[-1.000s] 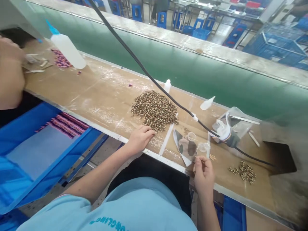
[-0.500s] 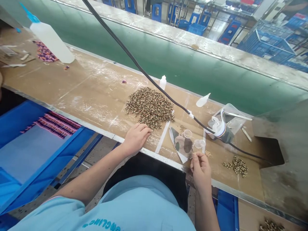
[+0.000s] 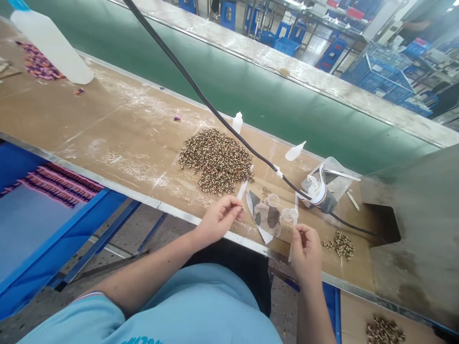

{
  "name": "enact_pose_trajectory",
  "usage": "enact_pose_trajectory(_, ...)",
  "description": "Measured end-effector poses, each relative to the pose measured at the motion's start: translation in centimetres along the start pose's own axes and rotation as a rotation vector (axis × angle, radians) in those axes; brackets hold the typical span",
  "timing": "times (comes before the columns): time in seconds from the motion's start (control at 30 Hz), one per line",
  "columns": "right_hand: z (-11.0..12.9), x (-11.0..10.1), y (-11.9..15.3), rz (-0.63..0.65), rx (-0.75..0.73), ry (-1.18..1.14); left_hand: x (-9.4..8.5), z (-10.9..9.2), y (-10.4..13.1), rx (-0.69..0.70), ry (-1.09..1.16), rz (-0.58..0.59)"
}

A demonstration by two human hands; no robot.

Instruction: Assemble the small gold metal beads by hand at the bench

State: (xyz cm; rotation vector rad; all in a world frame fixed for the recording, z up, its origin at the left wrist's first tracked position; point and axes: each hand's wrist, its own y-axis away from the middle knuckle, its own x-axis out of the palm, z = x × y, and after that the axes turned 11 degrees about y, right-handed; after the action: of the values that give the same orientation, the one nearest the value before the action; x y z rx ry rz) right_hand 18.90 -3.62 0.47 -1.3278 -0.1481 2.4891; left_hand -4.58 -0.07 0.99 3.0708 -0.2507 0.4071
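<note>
My left hand (image 3: 219,219) is raised over the bench's front edge, fingers pinched on something too small to make out. Just beyond it lies a big pile of small brass-coloured pieces (image 3: 217,160). My right hand (image 3: 306,248) is near the front edge too, thumb and fingertips together; what they hold, if anything, is too small to tell. Between the hands lies a stained clear sheet (image 3: 268,217) with a round clear lid (image 3: 288,214) beside it. A smaller pile of brass pieces (image 3: 344,245) sits right of my right hand.
A black cable (image 3: 201,93) crosses the view above the bench. Small white bottles (image 3: 237,123) stand and lie at the back edge. A large bottle (image 3: 53,45) and a purple-orange pile (image 3: 41,62) are at far left. A plastic bag (image 3: 337,174) lies at right; a blue tray (image 3: 71,239) sits below left.
My left hand has left the pile's near edge and moved right, toward the clear sheet, fingers now pinched. My right hand stays near the front edge. The whole view has shifted slightly.
</note>
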Motion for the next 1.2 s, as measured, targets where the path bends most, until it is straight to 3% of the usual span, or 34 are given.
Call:
enact_pose_trajectory(0.13, -0.7, -1.2, -1.6, -0.04, -0.165, 0.306, 3.2, 1.3, 0.0, -0.263, 0.28, 0.18)
enact_pose_trajectory(0.27, -0.8, -2.0, -3.0, -0.017, -0.255, 0.489, 4.1, 2.3, -0.1, -0.385, 0.365, 0.221)
enact_pose_trajectory(0.5, -0.6, -2.8, -5.2, 0.009, -0.576, 0.636, 3.5, 2.6, -0.5, -0.381, 0.368, 0.307)
enact_pose_trajectory(0.7, 0.3, -2.8, -6.1, -0.012, -0.716, 0.758, 3.5, 2.5, -0.6, -0.384, 0.394, 0.304)
enact_pose_trajectory(0.87, 0.7, -2.9, -6.4, -0.038, -0.781, 0.828, 3.4, 2.6, -0.6, -0.387, 0.406, 0.302)
enact_pose_trajectory(1.2, 0.6, -3.0, -6.5, 0.014, -0.773, 0.819, 3.3, 2.1, -0.6, -0.413, 0.392, 0.299)
